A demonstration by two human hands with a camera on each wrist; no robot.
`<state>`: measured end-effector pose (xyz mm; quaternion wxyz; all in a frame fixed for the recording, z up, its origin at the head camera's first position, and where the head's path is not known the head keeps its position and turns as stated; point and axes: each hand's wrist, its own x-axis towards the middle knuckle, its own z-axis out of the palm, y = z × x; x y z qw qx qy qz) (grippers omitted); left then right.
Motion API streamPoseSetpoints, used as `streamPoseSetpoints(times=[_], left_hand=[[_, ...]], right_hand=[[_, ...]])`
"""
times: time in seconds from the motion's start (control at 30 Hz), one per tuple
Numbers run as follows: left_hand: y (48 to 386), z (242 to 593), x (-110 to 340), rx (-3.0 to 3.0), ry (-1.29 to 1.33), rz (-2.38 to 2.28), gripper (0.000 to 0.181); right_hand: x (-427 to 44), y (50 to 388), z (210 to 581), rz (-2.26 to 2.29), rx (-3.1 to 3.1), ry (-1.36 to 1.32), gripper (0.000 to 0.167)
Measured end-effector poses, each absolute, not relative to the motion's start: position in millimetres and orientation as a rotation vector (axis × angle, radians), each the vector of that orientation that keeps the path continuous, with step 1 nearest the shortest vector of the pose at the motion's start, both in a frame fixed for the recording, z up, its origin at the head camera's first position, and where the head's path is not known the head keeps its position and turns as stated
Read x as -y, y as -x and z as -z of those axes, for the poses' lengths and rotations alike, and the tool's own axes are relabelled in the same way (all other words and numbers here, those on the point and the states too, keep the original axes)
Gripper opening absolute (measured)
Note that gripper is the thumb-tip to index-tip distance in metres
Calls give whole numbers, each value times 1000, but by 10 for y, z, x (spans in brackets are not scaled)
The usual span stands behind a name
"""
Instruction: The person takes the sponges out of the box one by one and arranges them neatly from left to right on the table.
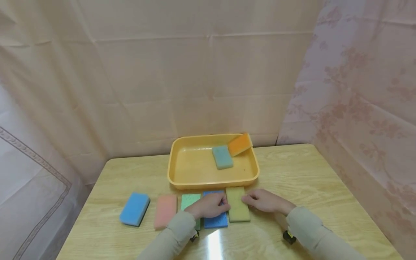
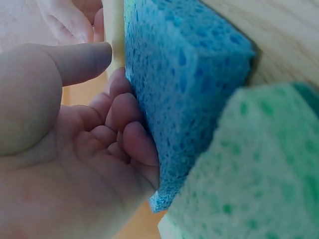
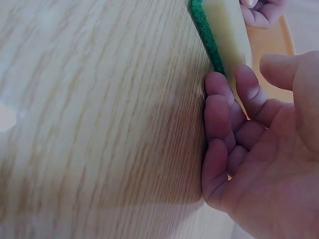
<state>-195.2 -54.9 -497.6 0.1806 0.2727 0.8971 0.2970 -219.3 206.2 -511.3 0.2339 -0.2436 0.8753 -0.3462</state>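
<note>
A yellow sponge [image 1: 238, 207] with a green layer underneath lies flat on the table between my two hands. My left hand [image 1: 210, 206] is over a porous blue sponge [image 1: 216, 221]; its curled fingers rest on the blue face, and the thumb points at the yellow sponge's left edge. At the opposite edge, fingertips of my right hand [image 1: 267, 201] touch the yellow sponge, its thumb apart from the other fingers. Left of the blue sponge is a light green sponge [image 1: 191, 198], partly hidden by my left hand and sleeve. Neither hand grips anything.
Behind the row stands a yellow tray [image 1: 211, 186] holding a pale teal sponge [image 1: 222, 157] and an orange sponge [image 1: 239, 145] tilted against its corner. Further left lie a pink sponge [image 1: 165, 209] and a thicker blue sponge [image 1: 134, 208]. Curtains hang behind the table [image 1: 292, 166].
</note>
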Motion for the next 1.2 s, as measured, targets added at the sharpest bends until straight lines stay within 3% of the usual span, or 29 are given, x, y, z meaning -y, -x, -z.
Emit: streamPoseSetpoints(times=[0.43,0.73,1.2], left_hand=[[1989,4809,588,-2461,-792,-764,13],[2055,4550,626,-2478,-838,-565,12],[2294,4247,652,-2449,-837,-638,14]], right_hand=[[-2140,2222,4929,1076,-2384,761,46],[-2028,2371,4626,1160,-2330,870,32],[-1942,2810,4253,1258,-2312,633,37]])
